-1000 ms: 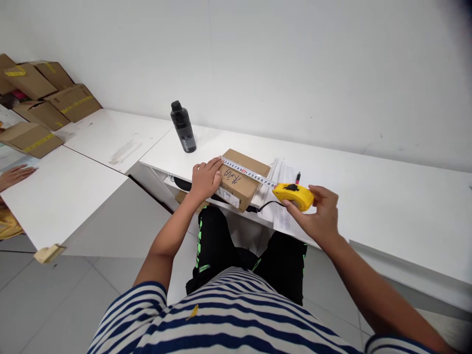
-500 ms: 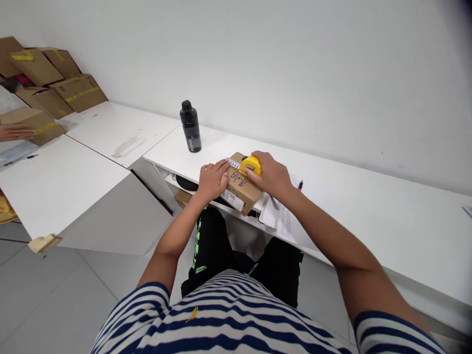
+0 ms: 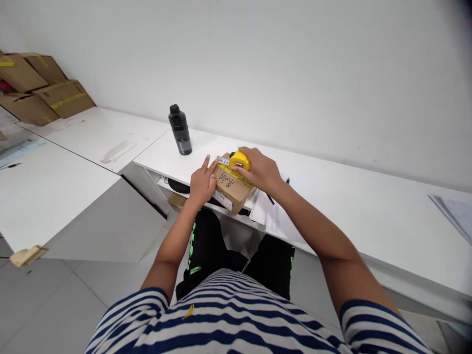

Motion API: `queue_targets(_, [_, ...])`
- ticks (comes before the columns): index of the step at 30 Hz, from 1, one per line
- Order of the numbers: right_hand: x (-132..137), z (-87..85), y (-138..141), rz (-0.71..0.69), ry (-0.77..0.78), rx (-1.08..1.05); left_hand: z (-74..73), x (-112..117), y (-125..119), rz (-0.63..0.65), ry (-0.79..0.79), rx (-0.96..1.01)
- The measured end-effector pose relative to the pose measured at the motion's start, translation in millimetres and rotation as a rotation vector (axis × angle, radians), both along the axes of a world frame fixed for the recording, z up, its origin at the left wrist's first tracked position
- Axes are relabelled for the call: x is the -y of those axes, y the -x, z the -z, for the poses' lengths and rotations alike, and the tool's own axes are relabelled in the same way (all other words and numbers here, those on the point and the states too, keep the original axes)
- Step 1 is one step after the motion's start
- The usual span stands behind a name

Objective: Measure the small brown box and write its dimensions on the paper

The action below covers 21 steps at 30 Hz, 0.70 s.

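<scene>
Tape measure point(image 3: 240, 160), yellow, sits in my right hand point(image 3: 263, 169), its thumb and fingers wrapped round the case just over the top of the cardboard box point(image 3: 239, 192). From my remote seat I see only a short length of pale blade point(image 3: 223, 161) out of the case, the figures 3 and 4 readable, lying along the far left part of the box top. My left hand point(image 3: 202, 186) is loosely spread, grasping nothing that I can make out; one fingertip meets the blade's end at the box's left edge. The box rests at the front edge of the white surface point(image 3: 350, 196), nearer its left end; whether it overhangs I cannot tell. Handwriting point(image 3: 225, 178) and a white label point(image 3: 223, 199) mark it. Farther back, near the left end, a dark bottle point(image 3: 180, 132) stands upright. Right of the box, written papers point(image 3: 272, 219) reach the front edge, partly hidden by my right forearm point(image 3: 313, 221). More sheets point(image 3: 457, 216) lie toward the right end. Beyond the left edge, on a neighbouring white table point(image 3: 66, 182), I see brown cartons point(image 3: 68, 98) piled near the wall point(image 3: 258, 64).
</scene>
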State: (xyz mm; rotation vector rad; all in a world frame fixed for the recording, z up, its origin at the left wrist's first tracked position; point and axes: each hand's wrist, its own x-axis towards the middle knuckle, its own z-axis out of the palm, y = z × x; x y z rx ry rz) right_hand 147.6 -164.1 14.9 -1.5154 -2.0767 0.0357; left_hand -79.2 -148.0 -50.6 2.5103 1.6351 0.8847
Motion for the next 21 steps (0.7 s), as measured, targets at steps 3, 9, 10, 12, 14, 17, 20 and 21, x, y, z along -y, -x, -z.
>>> queue_targets(3, [8,10.1,-29,0.068,-0.181,-0.163,14.8,4,-7,-0.046,-0.071,0.153])
queue_targets(9, [52,47.8,-91,0.328,-0.462,-0.886,14.9,-3,-20,-0.327,-0.142,0.281])
queue_targets(10, [63,54.8,-96,0.367,-0.443,-1.030,10.3,-4,-24,-0.377,-0.152,0.292])
queue_targets(12, [88,69.0,-101,0.392,-0.312,-1.306,1.8,2,-35,-0.420,-0.192,0.322])
queue_targets(14, [113,83.6,-97,0.338,-0.130,-1.523,-1.9,21,-53,-0.299,-0.207,0.367])
queue_targets(17, [144,105.5,-80,0.276,0.017,-1.661,5.4,67,-90,0.202,0.021,0.481])
queue_targets(20, [165,124.6,-60,0.301,0.083,-1.593,19.3,107,-124,0.574,0.521,0.675])
queue_targets(21, [169,130.3,-54,0.297,0.112,-1.537,23.1,114,-132,0.619,0.660,0.736])
